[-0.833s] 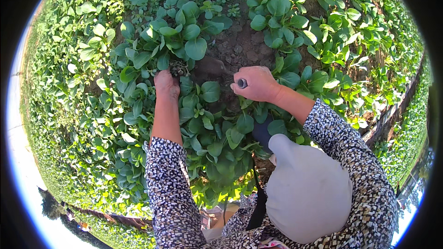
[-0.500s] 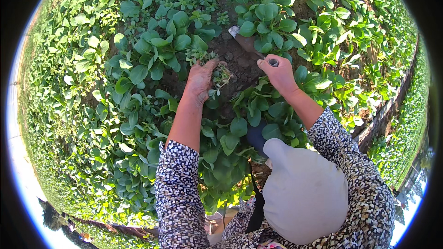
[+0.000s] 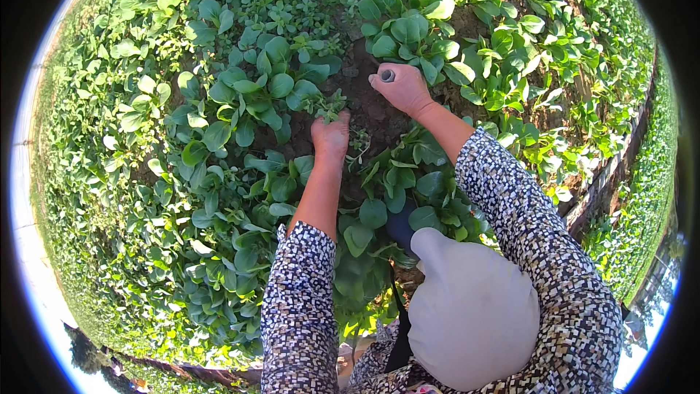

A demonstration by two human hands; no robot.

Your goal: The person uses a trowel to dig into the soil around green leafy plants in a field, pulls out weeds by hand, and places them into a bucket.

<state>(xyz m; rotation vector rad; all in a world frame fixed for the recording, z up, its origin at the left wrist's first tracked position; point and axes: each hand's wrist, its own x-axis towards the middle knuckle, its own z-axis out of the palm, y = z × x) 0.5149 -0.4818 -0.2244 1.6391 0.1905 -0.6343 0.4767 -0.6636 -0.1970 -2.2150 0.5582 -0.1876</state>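
Note:
My left hand (image 3: 332, 137) is closed on a bunch of small-leaved weeds (image 3: 327, 104), low over the soil between leafy green plants. Its fingertips are partly hidden by the leaves. A few thin, pale stems (image 3: 359, 147) show just right of the wrist. My right hand (image 3: 405, 90), a little farther and to the right, is wrapped round the short handle of a hand hoe (image 3: 387, 75). The handle's round hollow end points up out of the fist, while the blade is out of sight.
Dark bare soil (image 3: 373, 113) shows between both hands. Broad-leaved greens (image 3: 408, 33) stand close beyond my right hand, and more (image 3: 255, 91) grow left of my left hand. A dark blue rounded thing (image 3: 401, 228) shows among nearer leaves. A pale cap (image 3: 474, 310) covers the lower right.
My right hand has moved left and away with the hand hoe, and its blade has gone from view. My left hand has shifted slightly right and nearer, with the weeds.

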